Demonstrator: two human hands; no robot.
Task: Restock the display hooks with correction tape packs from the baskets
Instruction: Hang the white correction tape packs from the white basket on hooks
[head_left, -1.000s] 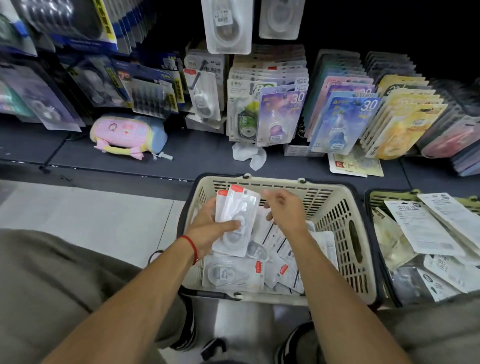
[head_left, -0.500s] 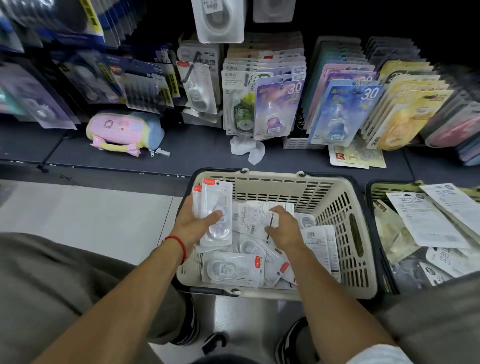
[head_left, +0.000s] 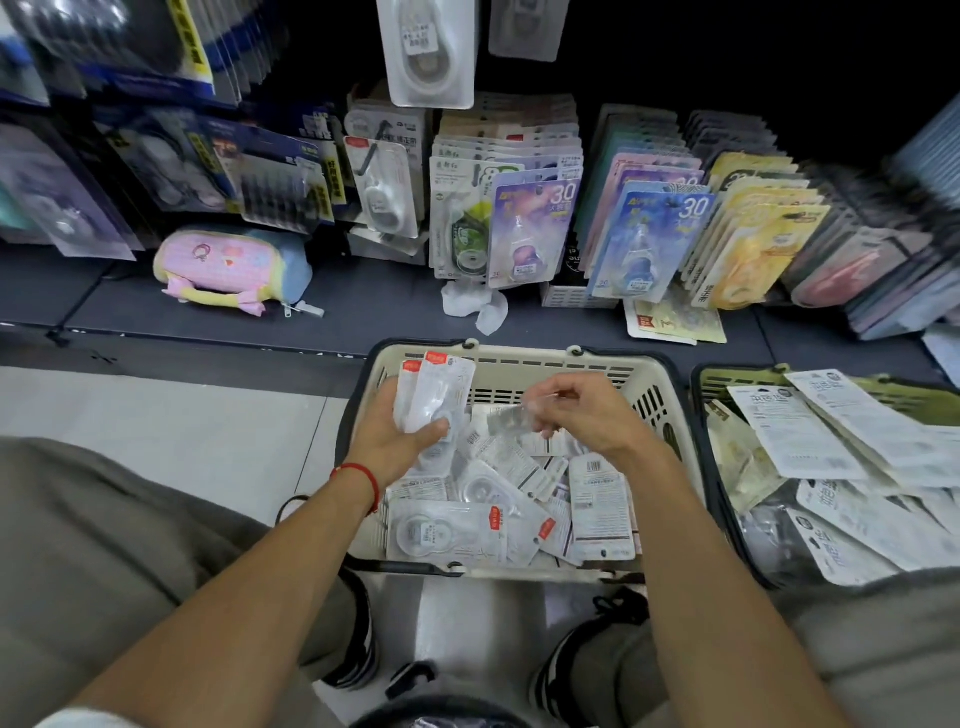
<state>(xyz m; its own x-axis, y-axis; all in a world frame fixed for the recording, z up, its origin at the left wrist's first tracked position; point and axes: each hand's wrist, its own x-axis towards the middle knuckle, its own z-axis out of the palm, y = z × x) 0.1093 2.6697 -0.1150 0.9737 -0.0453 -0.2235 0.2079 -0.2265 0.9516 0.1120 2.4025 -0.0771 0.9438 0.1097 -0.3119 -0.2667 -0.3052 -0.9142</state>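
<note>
A beige basket (head_left: 524, 364) on the floor between my knees holds several clear correction tape packs (head_left: 447, 530) with red tags. My left hand (head_left: 389, 441) grips a small upright stack of these packs (head_left: 434, 395) at the basket's left side. My right hand (head_left: 587, 415) hovers over the basket's middle and pinches one blurred clear pack (head_left: 506, 418) by its edge, lifted above the pile. Display hooks above carry hanging correction tape packs (head_left: 530, 223), and a white one (head_left: 428, 52) hangs at the top centre.
A second, dark green basket (head_left: 709, 379) at the right is full of larger packs with white printed backs. A pink pencil case (head_left: 234, 270) and crumpled tissue (head_left: 475, 304) lie on the dark shelf. Pale tiled floor lies to the left.
My right hand went down into the basket pile, then rose with one pack pinched in its fingers. My left hand stayed at the basket's left side holding its stack.
</note>
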